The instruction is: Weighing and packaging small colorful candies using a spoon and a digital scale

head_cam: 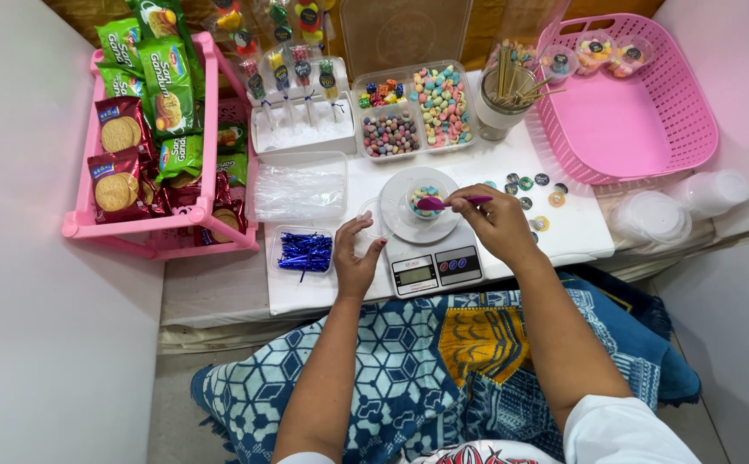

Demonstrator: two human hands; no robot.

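Observation:
A white digital kitchen scale (pixel 430 258) sits on the low white table (pixel 576 228) in front of me. On its round platform stands a small clear cup (pixel 426 204) with pastel candies in it. My right hand (pixel 499 225) holds a purple spoon (pixel 452 203), its bowl over the cup. My left hand (pixel 357 258) rests at the scale's left edge, fingers curled around a clear plastic lid (pixel 374 217).
A divided clear tray of coloured candies (pixel 413 112), a cup of wooden sticks (pixel 512 90), a pink basket (pixel 624 103) with filled cups, round stickers (pixel 533 193), stacked clear lids (pixel 654 215), blue twist ties (pixel 304 251), clear bags (pixel 300 189) and a pink rack of biscuit packs (pixel 155 129).

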